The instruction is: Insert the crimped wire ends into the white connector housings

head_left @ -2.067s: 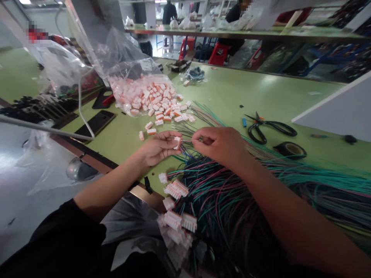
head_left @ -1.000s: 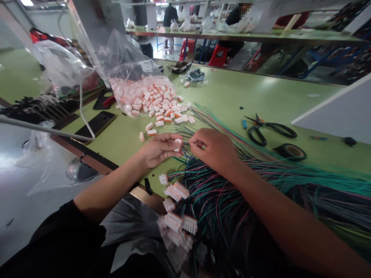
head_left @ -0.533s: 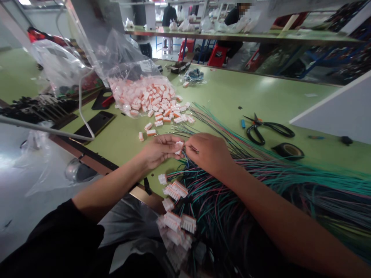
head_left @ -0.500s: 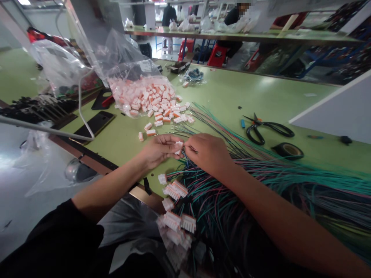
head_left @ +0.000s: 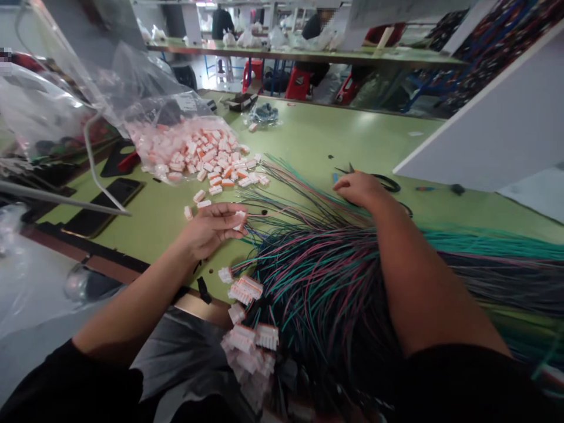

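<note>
My left hand [head_left: 211, 230] holds a small white and orange connector housing [head_left: 240, 221] between thumb and fingers, above the green table. Thin wires run to the right from beside the connector. My right hand [head_left: 359, 189] is apart from it, over the wire bundle [head_left: 317, 252] and close to the black-handled scissors [head_left: 388, 183]. Its fingers are drawn together; whatever they hold, if anything, is hidden. Several connectors [head_left: 247, 289] joined to wires hang over the table's near edge. Loose teal, pink and dark wire ends [head_left: 282, 167] lie fanned toward the connector pile.
A clear plastic bag [head_left: 176, 126] spills a pile of white and orange connectors [head_left: 211, 153] on the table. A phone [head_left: 103, 207] lies at the left behind a bent metal rod [head_left: 94, 158]. A white panel [head_left: 480, 117] stands at the right. People sit beyond the far table [head_left: 308, 54].
My right hand has left the connector and moved right, covering part of the scissors and the tape roll. My left hand keeps the connector. The whole view has shifted rightward.
</note>
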A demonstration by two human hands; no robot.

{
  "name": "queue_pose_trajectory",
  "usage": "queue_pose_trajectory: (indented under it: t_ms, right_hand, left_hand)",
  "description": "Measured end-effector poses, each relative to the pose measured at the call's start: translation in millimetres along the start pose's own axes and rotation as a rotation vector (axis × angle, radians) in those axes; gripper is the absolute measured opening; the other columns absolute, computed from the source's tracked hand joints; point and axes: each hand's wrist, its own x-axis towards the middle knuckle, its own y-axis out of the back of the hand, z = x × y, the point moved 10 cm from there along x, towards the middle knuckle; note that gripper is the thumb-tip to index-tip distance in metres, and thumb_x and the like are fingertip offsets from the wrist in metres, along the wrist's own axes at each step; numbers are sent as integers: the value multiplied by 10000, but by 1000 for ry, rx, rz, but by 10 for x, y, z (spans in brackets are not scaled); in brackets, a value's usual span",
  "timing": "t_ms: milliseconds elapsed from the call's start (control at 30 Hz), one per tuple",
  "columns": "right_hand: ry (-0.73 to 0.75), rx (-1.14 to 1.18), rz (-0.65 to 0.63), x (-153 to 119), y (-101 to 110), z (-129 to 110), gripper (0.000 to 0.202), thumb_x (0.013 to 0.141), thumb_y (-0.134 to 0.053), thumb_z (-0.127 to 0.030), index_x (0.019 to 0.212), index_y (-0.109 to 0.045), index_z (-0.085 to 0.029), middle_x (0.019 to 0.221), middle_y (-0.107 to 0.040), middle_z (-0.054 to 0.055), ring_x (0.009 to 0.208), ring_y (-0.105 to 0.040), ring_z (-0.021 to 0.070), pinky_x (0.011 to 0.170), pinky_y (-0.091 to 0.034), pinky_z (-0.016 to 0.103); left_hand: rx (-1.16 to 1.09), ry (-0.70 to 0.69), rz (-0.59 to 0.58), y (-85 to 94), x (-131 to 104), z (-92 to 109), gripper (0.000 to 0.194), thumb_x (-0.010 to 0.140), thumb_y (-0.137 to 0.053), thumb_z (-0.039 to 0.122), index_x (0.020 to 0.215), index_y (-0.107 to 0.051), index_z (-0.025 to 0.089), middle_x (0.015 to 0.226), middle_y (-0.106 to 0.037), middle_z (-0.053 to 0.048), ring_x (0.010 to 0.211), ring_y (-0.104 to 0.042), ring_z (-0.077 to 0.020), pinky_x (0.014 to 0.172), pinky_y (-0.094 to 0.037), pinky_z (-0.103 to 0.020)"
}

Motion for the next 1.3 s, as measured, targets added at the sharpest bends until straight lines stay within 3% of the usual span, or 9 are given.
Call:
queue_pose_trajectory:
  t_ms: [67,167,267,467,700,833,1000,1100,1300]
  right_hand:
    - [-15,1,-118,-56,-74,-31,163,644,-553,-153,694,-705,-182,718,-686,40,716,-602,178,668,-433,298]
    - [115,61,-295,-177,-200,-324,134,638,-600,-218,711,-712,-210,722,-694,2,702,-605,146,662,-434,262]
    - [188,30,-365,-231,-339,-510,102,606,-621,-238,661,-702,-209,672,-683,-7,642,-588,127,592,-408,237]
    - [212,-72,-321,-172,-462,-515,77,573,-583,-215,525,-632,-181,508,-589,-22,509,-494,94,496,-323,222]
    - [36,430,-137,-183,-68,-341,173,662,-561,-297,737,-635,-160,469,-497,-38,446,-410,85,477,-314,246]
    - [193,573,-139,-403,-64,-1025,299,688,-578,-281,951,-649,-157,565,-551,-29,460,-404,71,471,-319,234]
    - [464,650,-95,-902,-41,-1932,242,753,-548,-310,924,-669,-189,688,-645,-6,560,-498,80,536,-382,224]
    - [499,660,-114,-992,-52,-2026,248,774,-522,-343,884,-693,-201,701,-663,0,595,-528,88,555,-392,226]
    - [411,577,-268,-833,-225,-1838,199,710,-583,-319,814,-702,-197,677,-662,-14,602,-545,95,572,-390,234]
  left_hand:
    - [-2,2,-1,-12,-10,-4,121,664,-707,41,760,-693,113,611,-672,2,510,-624,-70,502,-528,-132]
    - [9,11,0,-13,-16,-19,124,652,-721,52,756,-700,117,608,-674,2,514,-629,-75,502,-533,-132]
    - [10,18,7,4,-11,-37,121,666,-708,45,762,-702,118,634,-685,-4,519,-631,-76,509,-541,-138]
    - [8,20,-3,5,-4,-49,118,674,-703,46,765,-699,122,646,-686,-6,527,-633,-77,510,-538,-140]
    - [-20,18,-28,-11,10,-45,147,688,-681,34,805,-691,123,661,-680,0,553,-635,-79,527,-534,-151]
    - [-23,-10,-64,-27,30,-48,209,694,-671,30,858,-686,160,689,-679,10,593,-633,-81,548,-517,-165]
    - [33,-93,-104,-69,38,-11,259,673,-699,63,900,-692,187,705,-679,14,599,-603,-73,556,-468,-165]
    - [47,-131,-147,-129,27,22,228,669,-708,81,874,-693,177,713,-679,8,608,-601,-77,591,-475,-184]
    - [0,-136,-154,-170,4,60,206,638,-721,63,814,-681,160,677,-677,13,605,-614,-83,626,-500,-207]
